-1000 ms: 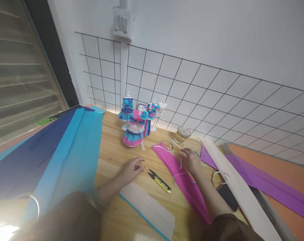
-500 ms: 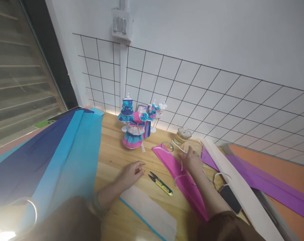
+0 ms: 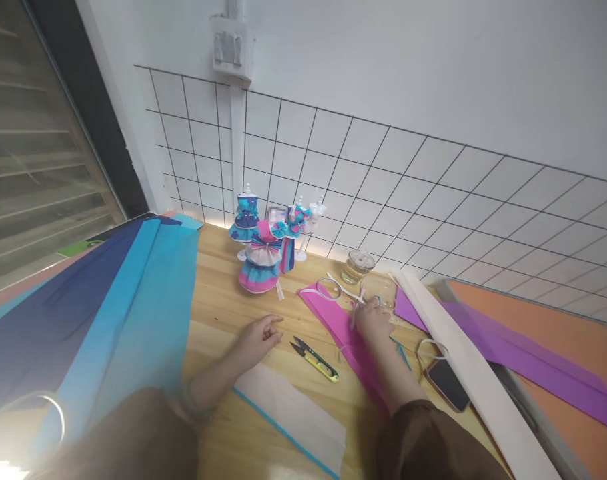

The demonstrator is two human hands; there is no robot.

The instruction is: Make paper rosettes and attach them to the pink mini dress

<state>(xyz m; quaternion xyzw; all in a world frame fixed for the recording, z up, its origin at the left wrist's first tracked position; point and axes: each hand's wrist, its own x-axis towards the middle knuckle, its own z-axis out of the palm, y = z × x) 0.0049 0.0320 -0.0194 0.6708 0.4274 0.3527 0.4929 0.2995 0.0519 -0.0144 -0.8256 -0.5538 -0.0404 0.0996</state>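
Observation:
My left hand (image 3: pixel 258 339) rests over the wooden table with loosely curled fingers, thumb and forefinger apart, holding nothing. It is left of the thread snips (image 3: pixel 313 359), which have yellow-green handles and dark blades. Below it lies a white fabric piece (image 3: pixel 298 417) with a blue edge. My right hand (image 3: pixel 375 321) reaches down at the edge of the pink fabric (image 3: pixel 328 313), beside thin pale strips; its fingertips are closed together, and what they hold is too small to make out. A roll of white tape or ribbon (image 3: pixel 329 289) lies on the pink fabric.
Miniature dresses on stands (image 3: pixel 261 257) are at the back. A glass jar (image 3: pixel 357 267) stands near the wire grid. Blue fabric (image 3: pixel 168 300) covers the left side. Rightward are a phone (image 3: pixel 448 385), a long white fabric strip (image 3: pixel 463 353), purple fabric (image 3: pixel 523 353) and orange material (image 3: pixel 578 340).
My right hand has moved slightly nearer, and its fingers now reach down by the pale strips. The whole view has shifted a little; my left hand keeps nearly the same pose.

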